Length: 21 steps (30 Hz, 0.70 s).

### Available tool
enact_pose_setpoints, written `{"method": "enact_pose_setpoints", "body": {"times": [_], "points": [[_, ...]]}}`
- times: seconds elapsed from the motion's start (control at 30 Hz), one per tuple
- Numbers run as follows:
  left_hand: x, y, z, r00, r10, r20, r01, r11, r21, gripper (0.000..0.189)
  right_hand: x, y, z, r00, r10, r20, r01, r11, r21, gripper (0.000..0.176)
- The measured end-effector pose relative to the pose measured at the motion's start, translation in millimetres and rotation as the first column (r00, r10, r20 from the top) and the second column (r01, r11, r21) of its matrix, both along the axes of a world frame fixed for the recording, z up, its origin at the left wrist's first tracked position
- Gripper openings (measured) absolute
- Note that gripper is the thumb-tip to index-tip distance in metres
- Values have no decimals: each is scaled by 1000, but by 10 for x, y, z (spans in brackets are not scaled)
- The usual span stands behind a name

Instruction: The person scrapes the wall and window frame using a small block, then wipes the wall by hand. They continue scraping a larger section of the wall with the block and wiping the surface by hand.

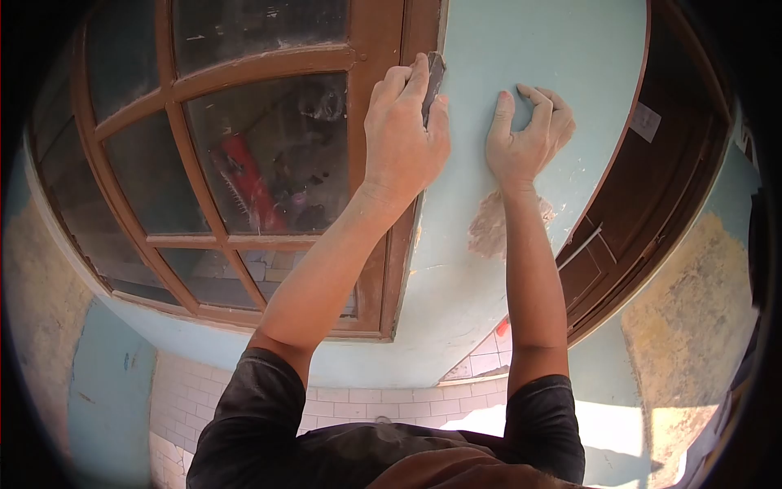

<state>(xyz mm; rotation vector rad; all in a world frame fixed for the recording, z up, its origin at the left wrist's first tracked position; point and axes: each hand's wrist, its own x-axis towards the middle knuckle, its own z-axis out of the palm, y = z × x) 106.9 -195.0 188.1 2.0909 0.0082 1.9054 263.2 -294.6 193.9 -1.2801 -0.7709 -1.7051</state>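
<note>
My left hand (405,126) is wrapped round a dark, flat block (434,81) at the right edge of the brown window frame (371,163), where the frame meets the light blue wall (481,49). To its right, my right hand (529,130) is held at the blue wall with its fingers curved and apart, and nothing shows between them. Below this hand, partly behind my right wrist, lies a rough bare patch (487,228) in the paint.
Glass panes in brown bars (208,155) fill the left, with a red object (248,179) visible through one. At the right is a dark brown door (619,196). White brick-like tiles (366,403) run along the bottom.
</note>
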Motion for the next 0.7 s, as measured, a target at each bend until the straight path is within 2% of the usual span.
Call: {"method": "enact_pose_setpoints", "body": {"times": [0.07,0.13,0.23,0.3,0.37,0.4,0.53,0.57,0.63,0.7], "points": [[29,9,88,999,5,40,-7,999,49,52,21,19,14,1000,11,5,-11,1000,10,22],[-39,-49,-180,999,31,18,-32,998,62,52,19,10,-20,1000,19,3,-19,1000,10,21],[-45,-60,-257,997,67,27,-70,991,118,52,18,20,-25,1000,8,28,-8,1000,26,19],[9,-32,-105,996,79,50,-85,986,144,52,22,23,-11,999,16,47,-17,999,32,18],[65,2,246,995,60,75,-66,995,79,52,10,26,-23,999,17,44,-19,999,26,18],[51,-19,261,997,39,68,-40,999,8,50,9,18,-23,999,17,44,-18,1000,26,17],[-99,-100,-325,998,48,-29,-48,999,11,50,2,23,-33,999,17,41,-18,999,26,17],[-89,-78,-329,998,49,-26,-49,999,9,50,4,22,-43,999,9,43,-10,1000,23,16],[-80,-40,-217,998,55,-27,-53,995,79,52,2,24,-20,999,4,53,-5,1000,16,15],[-58,-11,23,999,43,-18,-41,997,65,53,-5,28,-23,999,17,36,-18,1000,20,14]]}}
